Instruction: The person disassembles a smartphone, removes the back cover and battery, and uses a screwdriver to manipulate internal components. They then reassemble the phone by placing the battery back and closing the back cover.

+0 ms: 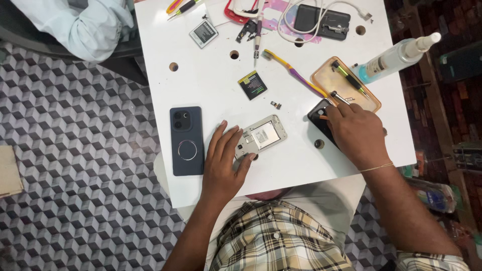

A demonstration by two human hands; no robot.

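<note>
My left hand [224, 160] lies flat on the white counter [211, 85], fingers spread and loose, thumb and fingertips touching the near-left end of the opened phone frame [261, 135] without clamping it. My right hand [354, 131] rests on a black phone back cover [319, 116] to the right, fingers curled together over it; I cannot tell whether they grip it. A dark blue phone [187, 140] lies just left of my left hand. Beyond my right hand sits a tan tray [326, 76] holding a green-handled screwdriver [350, 79].
</note>
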